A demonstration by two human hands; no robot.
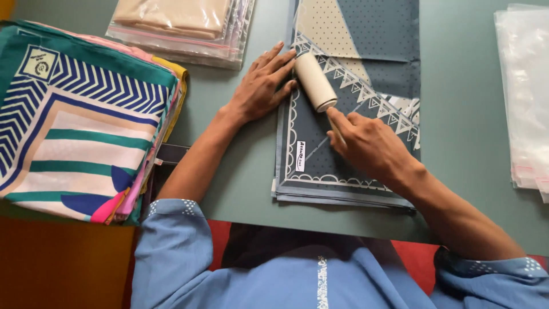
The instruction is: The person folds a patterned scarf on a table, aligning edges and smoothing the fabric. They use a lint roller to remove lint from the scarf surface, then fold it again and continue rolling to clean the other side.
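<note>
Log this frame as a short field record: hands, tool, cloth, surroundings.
left hand: flat on folded grey-blue scarf, beside the roller
right hand: grips the handle of a lint roller lying on the scarf
left of scarf: stack of folded patterned scarves
top: bagged beige cloth
right edge: clear plastic bags
surface: grey-green table

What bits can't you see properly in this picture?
- Head view: the cream lint roller's handle is hidden inside the right hand.
- The folded grey-blue patterned scarf is cut off by the top edge.
- The small white label on it is too small to read.
- The clear plastic bags run off the right edge.
</note>
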